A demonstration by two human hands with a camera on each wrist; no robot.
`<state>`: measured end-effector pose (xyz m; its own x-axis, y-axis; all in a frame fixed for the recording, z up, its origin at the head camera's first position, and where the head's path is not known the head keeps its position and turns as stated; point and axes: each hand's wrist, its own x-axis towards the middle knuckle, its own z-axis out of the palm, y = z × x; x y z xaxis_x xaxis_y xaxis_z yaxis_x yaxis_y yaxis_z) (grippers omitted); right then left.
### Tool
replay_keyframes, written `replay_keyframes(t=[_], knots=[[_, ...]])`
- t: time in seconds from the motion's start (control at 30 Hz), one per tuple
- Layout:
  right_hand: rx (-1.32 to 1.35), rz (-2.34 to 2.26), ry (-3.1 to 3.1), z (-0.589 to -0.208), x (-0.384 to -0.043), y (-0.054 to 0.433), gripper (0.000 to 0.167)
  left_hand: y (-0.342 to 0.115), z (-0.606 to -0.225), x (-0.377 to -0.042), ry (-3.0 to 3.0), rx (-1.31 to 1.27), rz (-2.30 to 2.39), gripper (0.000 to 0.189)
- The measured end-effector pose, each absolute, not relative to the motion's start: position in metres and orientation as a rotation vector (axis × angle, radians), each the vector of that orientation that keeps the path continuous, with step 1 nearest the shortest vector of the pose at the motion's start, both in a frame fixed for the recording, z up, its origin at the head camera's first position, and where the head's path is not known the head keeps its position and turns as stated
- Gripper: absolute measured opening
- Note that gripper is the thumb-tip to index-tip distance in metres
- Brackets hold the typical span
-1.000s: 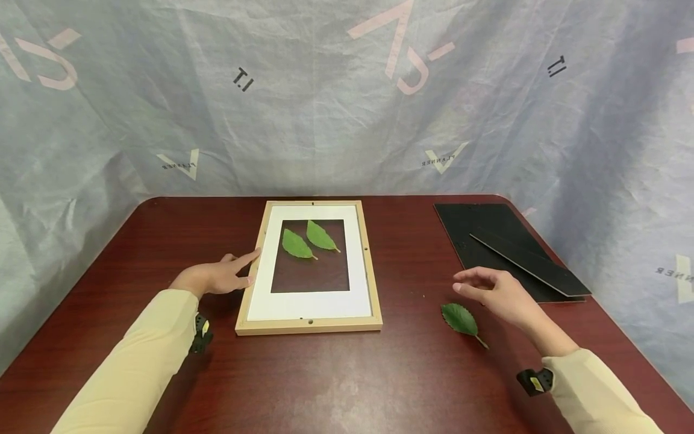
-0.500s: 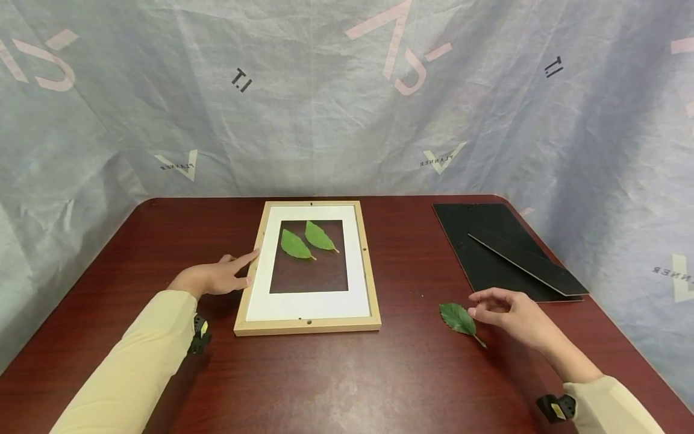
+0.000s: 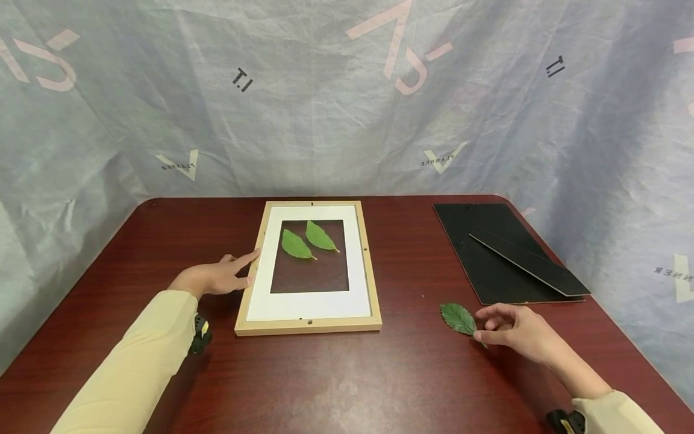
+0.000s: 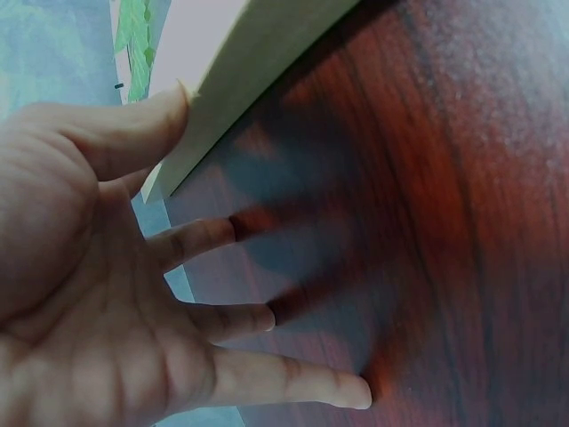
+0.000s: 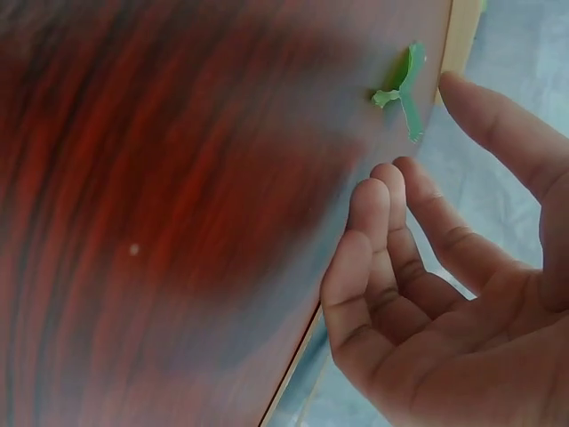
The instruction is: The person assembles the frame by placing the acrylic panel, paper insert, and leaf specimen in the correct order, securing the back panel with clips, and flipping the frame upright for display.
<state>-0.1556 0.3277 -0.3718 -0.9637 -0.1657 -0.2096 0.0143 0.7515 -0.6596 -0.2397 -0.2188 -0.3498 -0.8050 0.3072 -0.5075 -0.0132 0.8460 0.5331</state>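
A light wooden picture frame with a white mat lies on the table, left of centre. Two green leaves, one left and one right, rest inside the mat's dark opening. My left hand touches the frame's left side, its fingers spread; in the left wrist view the thumb is against the wooden edge. A third, darker leaf lies on the table at the right. My right hand hovers at its stem, thumb tip overlapping it. In the right wrist view, thumb and fingers stand apart, the leaf beyond them.
A large black board lies at the table's back right. A narrower black piece lies slanted across it, close behind my right hand. Grey printed cloth hangs behind the table and along its sides.
My right hand has moved toward me and slightly right, from above the leaf's far side down to its stem. The left hand, the frame and the leaves have stayed in place.
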Motion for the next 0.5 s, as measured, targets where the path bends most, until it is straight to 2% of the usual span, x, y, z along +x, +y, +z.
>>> replay_keyframes(t=[0.13,0.5], knots=[[-0.12,-0.97,2.698,-0.3729,-0.1552,0.3281,0.045,-0.2191,-0.3495,-0.2397,2.426,0.216,0.692,0.075],[-0.111,-0.877,2.728,-0.3763,-0.154,0.3223,0.029,-0.2161,-0.3445,-0.2353,2.415,0.214,0.711,0.073]])
